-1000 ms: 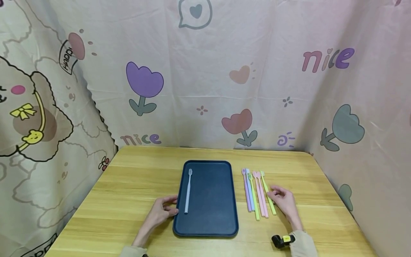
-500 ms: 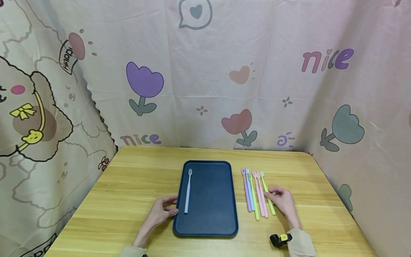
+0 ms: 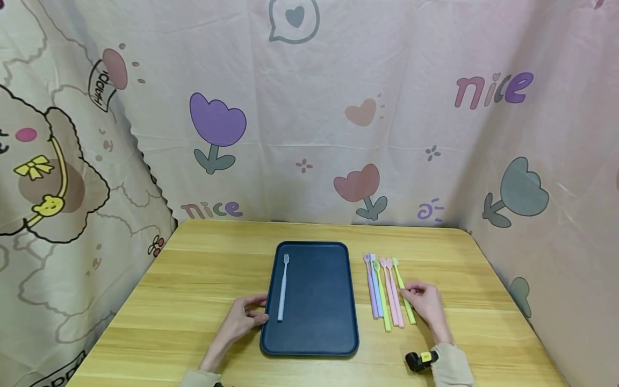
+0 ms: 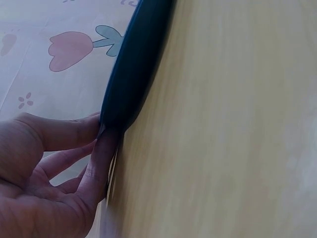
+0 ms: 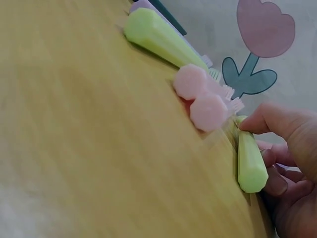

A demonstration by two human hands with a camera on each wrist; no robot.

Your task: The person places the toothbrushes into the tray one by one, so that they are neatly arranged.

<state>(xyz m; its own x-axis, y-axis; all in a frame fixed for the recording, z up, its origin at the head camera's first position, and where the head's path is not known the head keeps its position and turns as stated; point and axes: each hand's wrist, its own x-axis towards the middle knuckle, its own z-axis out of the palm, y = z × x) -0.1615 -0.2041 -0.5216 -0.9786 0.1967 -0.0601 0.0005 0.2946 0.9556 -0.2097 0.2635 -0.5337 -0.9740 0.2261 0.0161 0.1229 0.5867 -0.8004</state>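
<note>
My right hand [image 3: 425,302] pinches the rightmost yellow-green toothbrush [image 3: 410,312] partway along its handle. In the right wrist view, the thumb lies on one side of that handle [image 5: 251,163], with the other fingers bent behind it. To its left lie two pink toothbrushes [image 3: 395,306], then another yellow-green toothbrush [image 3: 384,305], a blue one [image 3: 377,293] and a purple one [image 3: 372,293], all heads away from me. A dark blue tray [image 3: 319,301] holds one light blue toothbrush [image 3: 282,290] along its left side. My left hand [image 3: 242,318] touches the tray's left edge with spread thumb and fingers.
Everything sits on a wooden table [image 3: 208,258]. A printed curtain [image 3: 300,118] hangs behind the table's back edge and along both sides. A small black and yellow device [image 3: 420,361] is worn at the right wrist.
My right hand has shifted slightly left and its fingers have come onto the rightmost yellow-green toothbrush. The left hand and the tray look unmoved.
</note>
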